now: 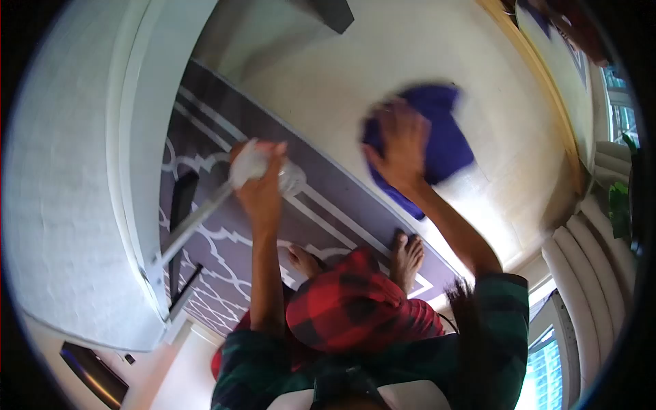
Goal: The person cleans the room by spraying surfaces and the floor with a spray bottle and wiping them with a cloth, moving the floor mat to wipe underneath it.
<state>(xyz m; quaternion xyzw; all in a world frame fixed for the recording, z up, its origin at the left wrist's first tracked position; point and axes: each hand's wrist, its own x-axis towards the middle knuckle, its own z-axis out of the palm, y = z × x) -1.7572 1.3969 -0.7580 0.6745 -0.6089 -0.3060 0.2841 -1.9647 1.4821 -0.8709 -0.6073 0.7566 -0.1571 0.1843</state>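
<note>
A purple cloth [447, 140] lies bunched on the pale floor [328, 89]. My right hand [402, 140] presses flat on it with the fingers spread, slightly blurred. My left hand [260, 174] is wrapped round a clear and white bottle [290, 179], held above the patterned grey rug [225, 242]. The bottle's top is partly hidden by the fingers, and its details are blurred.
A large white piece of furniture [82, 171] with a metal leg [198, 222] fills the left side. My bare feet [408, 260] are on the rug. A padded cream seat [591, 266] stands at right, near green leaves [619, 208]. A dark object [333, 14] is at the top.
</note>
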